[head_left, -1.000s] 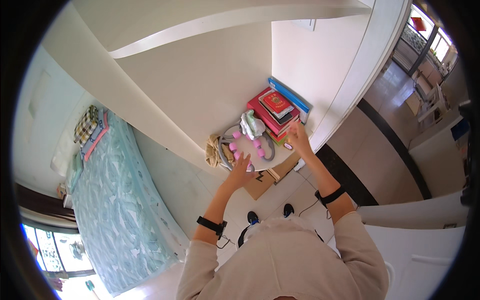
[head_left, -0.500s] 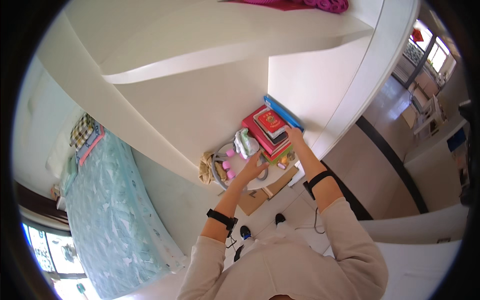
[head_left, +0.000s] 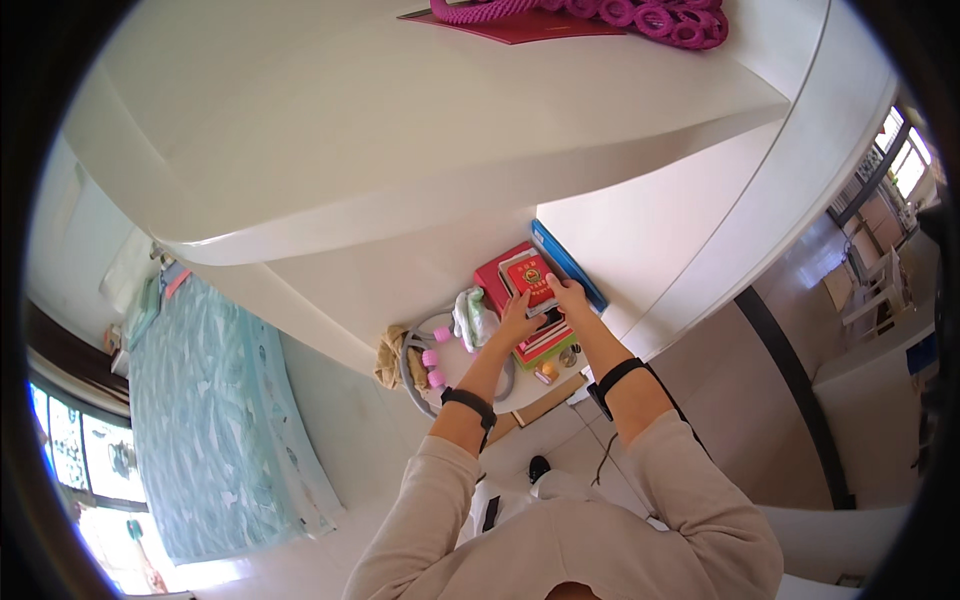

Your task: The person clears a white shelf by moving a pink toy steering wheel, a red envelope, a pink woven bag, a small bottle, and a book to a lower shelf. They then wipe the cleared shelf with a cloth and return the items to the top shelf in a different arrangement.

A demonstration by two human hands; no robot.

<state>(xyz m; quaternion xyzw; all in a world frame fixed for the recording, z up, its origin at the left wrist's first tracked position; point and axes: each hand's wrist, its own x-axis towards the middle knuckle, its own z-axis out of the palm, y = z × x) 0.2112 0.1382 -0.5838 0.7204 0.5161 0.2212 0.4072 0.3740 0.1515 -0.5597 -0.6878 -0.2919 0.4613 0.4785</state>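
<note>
A small red booklet (head_left: 533,275) with a gold emblem lies on a slightly larger pale-edged item in the shelf corner. My left hand (head_left: 517,322) grips its near left corner, fingers closed on the edge. At the near right corner my right hand (head_left: 568,297) has its thumb on top and its fingers hidden underneath. Below them is a stack of books, with a large red book (head_left: 492,282) showing at the left. A blue flat folder (head_left: 570,265) leans on the wall beside it. Left of the stack sits a crumpled white-and-green plastic packet (head_left: 470,318).
A grey ring with pink rollers (head_left: 433,368) and a tan cloth bag (head_left: 390,357) lie left on the shelf. Small yellowish items (head_left: 546,372) sit at its front edge. An upper shelf (head_left: 420,150) overhangs, holding a magenta woven bag (head_left: 650,20). A bed (head_left: 215,420) stands at left.
Both hands have moved in onto the red booklet; the left has come over from the plastic packet. The view has shifted, showing more of the upper shelf.
</note>
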